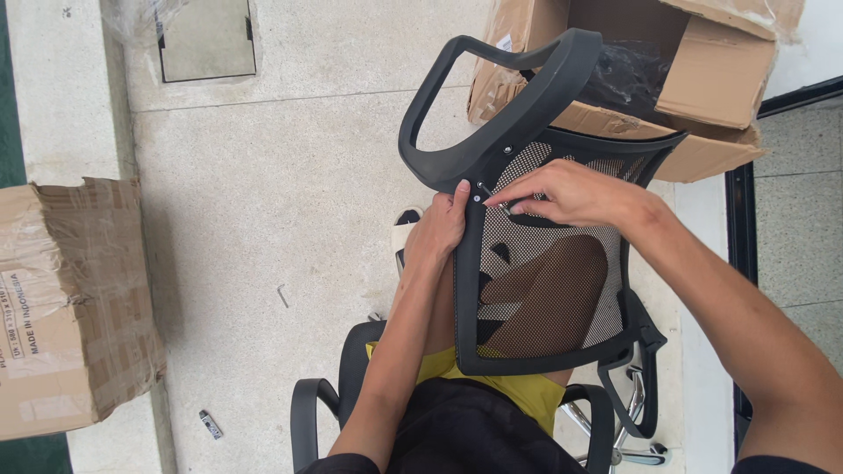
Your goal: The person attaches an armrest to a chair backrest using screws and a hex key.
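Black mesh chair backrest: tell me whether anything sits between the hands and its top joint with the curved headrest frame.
Nothing visible does. The left hand already grips the left edge of the black mesh chair backrest, and the right hand rests its fingertips at the small screw where the curved black plastic headrest frame joins it.

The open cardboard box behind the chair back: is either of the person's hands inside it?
No: the left hand grips the edge of the mesh chair back and the right hand rests on it, both outside the cardboard box.
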